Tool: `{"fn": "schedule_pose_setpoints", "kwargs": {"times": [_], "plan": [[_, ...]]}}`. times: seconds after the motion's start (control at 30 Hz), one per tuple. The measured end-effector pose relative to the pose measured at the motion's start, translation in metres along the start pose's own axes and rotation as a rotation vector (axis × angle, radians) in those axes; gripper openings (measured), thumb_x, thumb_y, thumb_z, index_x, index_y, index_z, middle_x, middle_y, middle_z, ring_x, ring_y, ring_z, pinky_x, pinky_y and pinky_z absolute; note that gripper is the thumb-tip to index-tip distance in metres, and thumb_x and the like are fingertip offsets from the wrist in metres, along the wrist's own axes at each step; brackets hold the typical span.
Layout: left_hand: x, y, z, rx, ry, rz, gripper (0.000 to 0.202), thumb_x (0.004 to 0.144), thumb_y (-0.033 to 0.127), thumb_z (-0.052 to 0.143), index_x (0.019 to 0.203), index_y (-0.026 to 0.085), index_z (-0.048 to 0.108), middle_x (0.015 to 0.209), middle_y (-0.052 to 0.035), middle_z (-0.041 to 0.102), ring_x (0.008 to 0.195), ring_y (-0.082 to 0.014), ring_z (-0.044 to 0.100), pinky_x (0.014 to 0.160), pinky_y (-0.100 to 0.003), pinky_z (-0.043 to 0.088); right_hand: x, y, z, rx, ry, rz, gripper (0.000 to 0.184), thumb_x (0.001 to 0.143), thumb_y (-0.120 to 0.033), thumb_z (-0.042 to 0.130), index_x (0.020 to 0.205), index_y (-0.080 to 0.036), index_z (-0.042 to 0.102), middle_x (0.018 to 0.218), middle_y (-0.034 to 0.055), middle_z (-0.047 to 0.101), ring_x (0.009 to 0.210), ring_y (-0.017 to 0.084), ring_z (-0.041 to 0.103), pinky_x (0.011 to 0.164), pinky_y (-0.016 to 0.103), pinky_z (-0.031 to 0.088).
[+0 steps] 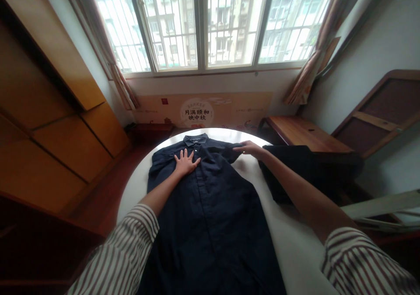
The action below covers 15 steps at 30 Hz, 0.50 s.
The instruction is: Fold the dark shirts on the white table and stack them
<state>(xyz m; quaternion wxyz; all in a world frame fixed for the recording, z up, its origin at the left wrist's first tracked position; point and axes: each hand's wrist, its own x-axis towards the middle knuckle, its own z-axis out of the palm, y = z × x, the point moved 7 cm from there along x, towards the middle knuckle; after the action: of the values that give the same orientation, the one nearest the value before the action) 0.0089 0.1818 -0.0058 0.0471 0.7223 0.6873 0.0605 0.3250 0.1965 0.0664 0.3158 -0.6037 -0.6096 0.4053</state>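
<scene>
A dark navy shirt lies front up on a round white table, its collar at the far edge and its body stretching toward me. My left hand rests flat on the upper chest beside the button strip, fingers spread. At the shirt's right side, my right hand pinches the sleeve between thumb and fingers. The left-side sleeve looks tucked in along the body, though its dark folds are hard to make out.
Folded black cloth lies by the table's right edge, under my right forearm. A wooden desk stands beyond it. Wooden cabinets line the left wall, and a barred window fills the far wall above a printed banner.
</scene>
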Motion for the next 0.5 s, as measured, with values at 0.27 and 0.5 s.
{"fn": "schedule_pose_setpoints", "kwargs": {"times": [0.27, 0.5], "plan": [[-0.002, 0.0, -0.001, -0.006, 0.008, -0.009, 0.08, 0.088, 0.074, 0.02, 0.153, 0.028, 0.031, 0.162, -0.0099, 0.017, 0.148, -0.0383, 0.01, 0.113, -0.067, 0.008, 0.01, -0.021, -0.032, 0.221, 0.118, -0.034, 0.017, 0.088, -0.032, 0.063, 0.086, -0.016, 0.055, 0.064, 0.0007, 0.057, 0.05, 0.009, 0.049, 0.06, 0.028, 0.052], [-0.001, -0.001, 0.0, -0.008, 0.011, -0.014, 0.083, 0.087, 0.076, 0.02, 0.153, 0.027, 0.03, 0.162, -0.0104, 0.018, 0.148, -0.038, 0.01, 0.113, -0.067, 0.008, 0.005, -0.011, -0.021, -0.02, 0.097, -0.095, 0.034, 0.089, -0.032, 0.05, 0.12, -0.017, 0.053, 0.104, 0.0141, 0.066, 0.088, 0.024, 0.064, 0.081, 0.045, 0.053]]}}
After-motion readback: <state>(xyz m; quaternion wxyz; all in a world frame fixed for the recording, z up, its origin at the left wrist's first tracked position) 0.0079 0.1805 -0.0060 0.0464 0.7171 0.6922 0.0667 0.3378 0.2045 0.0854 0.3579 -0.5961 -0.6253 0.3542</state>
